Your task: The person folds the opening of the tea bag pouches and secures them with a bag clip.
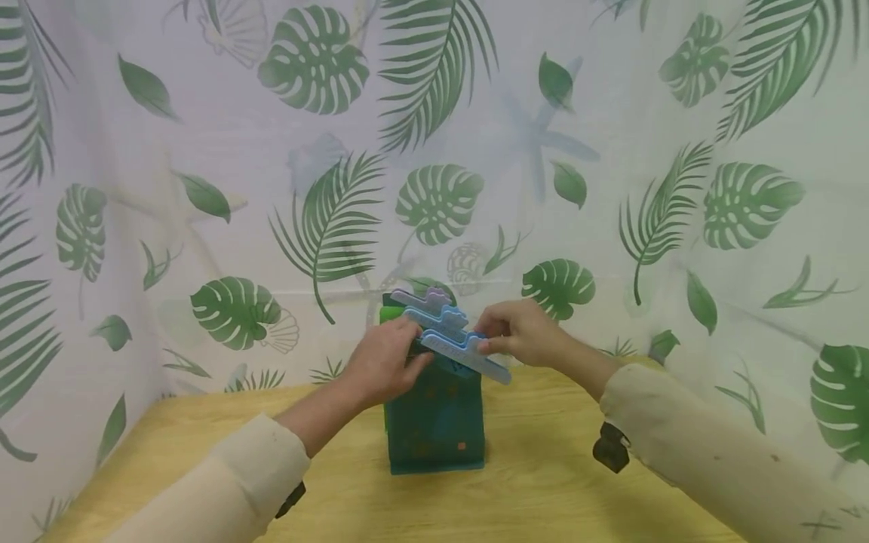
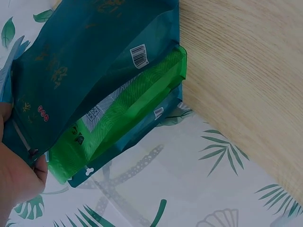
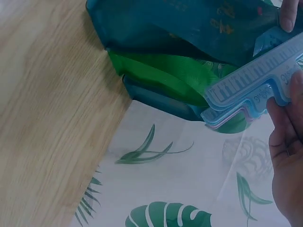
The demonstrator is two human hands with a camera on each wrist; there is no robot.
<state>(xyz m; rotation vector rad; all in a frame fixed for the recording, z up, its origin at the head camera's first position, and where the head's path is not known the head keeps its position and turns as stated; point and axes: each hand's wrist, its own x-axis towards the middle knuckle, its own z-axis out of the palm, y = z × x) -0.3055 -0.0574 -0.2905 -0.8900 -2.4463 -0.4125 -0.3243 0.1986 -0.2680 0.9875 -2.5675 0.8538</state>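
Note:
A dark teal pouch (image 1: 434, 422) stands upright on the table. Behind it are a green pouch (image 2: 135, 106) and another teal pouch (image 2: 137, 139). My left hand (image 1: 385, 363) grips the front pouch's top at its left corner. With thumb and fingers, my right hand (image 1: 526, 332) pinches the raised handle of a pale blue sealing clip (image 1: 468, 357), which lies slantwise across that pouch's top. A second blue clip (image 1: 434, 320) and a purple clip (image 1: 413, 299) sit behind it, at the tops of the rear pouches. Some fingertips are hidden behind the clip.
The pouches stand on a pale wooden table (image 1: 570, 452), close to its back edge. A white leaf-printed curtain (image 1: 475, 136) hangs behind and at both sides. A dark device (image 1: 611, 447) is strapped below the right sleeve.

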